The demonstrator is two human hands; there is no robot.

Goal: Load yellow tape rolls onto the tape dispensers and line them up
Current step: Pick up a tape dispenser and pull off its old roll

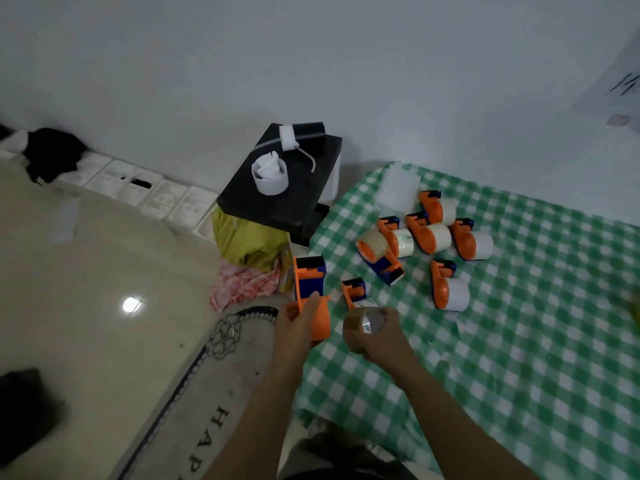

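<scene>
My left hand (300, 322) grips an orange and blue tape dispenser (309, 282) by its lower end, just off the left edge of the green checked cloth (519, 341). A yellowish-brown tape roll (367, 323) sits in the curled fingers of my right hand (375, 336), right beside that dispenser. Behind the roll lies another dispenser (354, 291). Further back on the cloth, several dispensers (429, 233) lie clustered with pale rolls on them, one (379, 252) pointing toward me and one (448, 285) apart at the front.
A black box (280, 199) with a white cup and a black tube on top stands left of the cloth, over a yellow bag (242, 240) and pink fabric (242, 285). A floor mat (207, 375) lies below. White trays line the wall.
</scene>
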